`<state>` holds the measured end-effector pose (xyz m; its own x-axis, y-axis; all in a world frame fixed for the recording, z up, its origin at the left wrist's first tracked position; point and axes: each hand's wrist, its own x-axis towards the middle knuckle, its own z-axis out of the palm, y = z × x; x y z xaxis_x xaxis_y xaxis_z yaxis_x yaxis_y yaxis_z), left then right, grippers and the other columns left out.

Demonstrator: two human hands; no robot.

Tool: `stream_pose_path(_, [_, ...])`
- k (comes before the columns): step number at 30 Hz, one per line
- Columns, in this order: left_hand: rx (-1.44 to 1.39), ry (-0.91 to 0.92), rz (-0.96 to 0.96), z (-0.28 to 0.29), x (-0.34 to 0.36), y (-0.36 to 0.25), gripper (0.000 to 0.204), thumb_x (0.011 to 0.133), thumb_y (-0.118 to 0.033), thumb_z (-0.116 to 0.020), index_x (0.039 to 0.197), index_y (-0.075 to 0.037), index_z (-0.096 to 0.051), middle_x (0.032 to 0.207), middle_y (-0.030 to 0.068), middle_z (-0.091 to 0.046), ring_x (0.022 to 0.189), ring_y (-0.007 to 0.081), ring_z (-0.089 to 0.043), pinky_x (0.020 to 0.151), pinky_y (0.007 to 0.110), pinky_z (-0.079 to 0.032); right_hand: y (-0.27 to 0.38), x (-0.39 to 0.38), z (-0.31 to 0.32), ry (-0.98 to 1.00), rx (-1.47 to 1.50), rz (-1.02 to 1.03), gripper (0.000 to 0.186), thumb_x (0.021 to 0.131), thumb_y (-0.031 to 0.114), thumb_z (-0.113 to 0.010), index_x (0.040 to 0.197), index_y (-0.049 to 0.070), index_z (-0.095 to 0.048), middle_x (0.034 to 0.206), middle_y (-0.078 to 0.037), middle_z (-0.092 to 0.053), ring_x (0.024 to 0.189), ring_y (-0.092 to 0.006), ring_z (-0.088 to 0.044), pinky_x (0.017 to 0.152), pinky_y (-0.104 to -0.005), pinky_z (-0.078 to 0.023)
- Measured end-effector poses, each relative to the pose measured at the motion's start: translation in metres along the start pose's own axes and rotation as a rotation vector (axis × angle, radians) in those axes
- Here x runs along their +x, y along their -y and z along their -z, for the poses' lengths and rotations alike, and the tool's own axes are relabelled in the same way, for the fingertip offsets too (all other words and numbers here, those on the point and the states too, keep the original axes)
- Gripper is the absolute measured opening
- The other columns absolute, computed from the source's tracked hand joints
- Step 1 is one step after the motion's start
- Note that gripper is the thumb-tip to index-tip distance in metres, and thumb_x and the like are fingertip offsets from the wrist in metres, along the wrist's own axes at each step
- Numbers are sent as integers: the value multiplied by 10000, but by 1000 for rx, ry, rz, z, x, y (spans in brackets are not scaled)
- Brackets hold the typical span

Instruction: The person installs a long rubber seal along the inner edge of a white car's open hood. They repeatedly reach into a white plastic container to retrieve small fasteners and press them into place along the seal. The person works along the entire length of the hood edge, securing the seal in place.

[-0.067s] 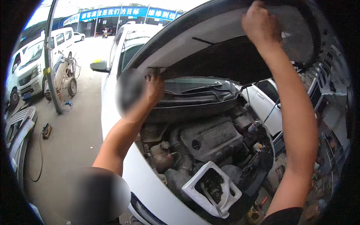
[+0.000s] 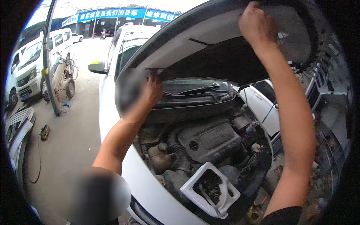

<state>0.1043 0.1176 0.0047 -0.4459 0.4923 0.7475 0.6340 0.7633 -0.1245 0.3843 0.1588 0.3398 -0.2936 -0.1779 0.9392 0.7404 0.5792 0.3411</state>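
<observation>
A raised car hood (image 2: 176, 56) stretches overhead, its underside toward me. My right hand (image 2: 258, 28) is closed on its front edge at the upper right. Lower and to the left, my left hand (image 2: 153, 92) is at the hood's side edge, fingers curled up against the underside near a slot; a blurred patch hides part of that hand. Below lies the engine bay, with a dark plastic engine cover (image 2: 210, 138) and a brownish reservoir tank (image 2: 160, 156). A cut-open white plastic jug (image 2: 191, 187) holding small dark pieces rests at the bay's front.
The white fender (image 2: 146, 183) runs along the bay's left side. Further left stand a metal post (image 2: 48, 75), a wheeled cart (image 2: 63, 77) and a white van (image 2: 33, 63). A corded tool (image 2: 45, 132) lies on the floor. Metal shelving (image 2: 330, 101) and clutter line the right.
</observation>
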Motion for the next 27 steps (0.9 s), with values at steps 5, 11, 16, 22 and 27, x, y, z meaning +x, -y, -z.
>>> stream_pose_path(5, [-57,-190,9,-12,-7,11,516,741,-248,-632,1200,-18,-580,1454,248,-276,1325,426,-265,974,524,-370,4,2,8,42,44,37,266,912,120,-405,1042,-85,-514,884,-298,-646,861,-438,-653,742,-515,-540])
stream_pose_path(11, [-80,-117,-6,29,-7,0,300,699,-209,-612,895,0,-701,1446,251,-291,1365,368,-228,872,429,-427,1,6,10,87,154,-5,272,906,101,-409,1023,-120,-514,848,-309,-643,815,-447,-659,708,-493,-552])
stream_pose_path(16, [-163,-151,10,31,-11,1,301,700,-198,-612,902,6,-701,1454,251,-268,1367,373,-225,887,455,-422,6,5,12,97,243,-39,314,896,136,-430,1038,-133,-512,867,-325,-633,831,-435,-656,715,-501,-541])
stream_pose_path(22, [-220,-206,-20,31,-10,0,303,699,-170,-600,906,30,-693,1458,258,-256,1363,385,-226,928,511,-401,17,10,4,-14,396,-176,276,821,201,-570,886,-65,-606,840,-283,-648,774,-435,-653,695,-484,-543])
stream_pose_path(27, [-337,-213,46,31,-7,0,313,674,-140,-608,910,51,-683,1458,256,-255,1366,382,-229,936,519,-395,24,10,11,27,562,-245,358,803,212,-522,911,-128,-546,870,-338,-619,834,-466,-631,745,-493,-523])
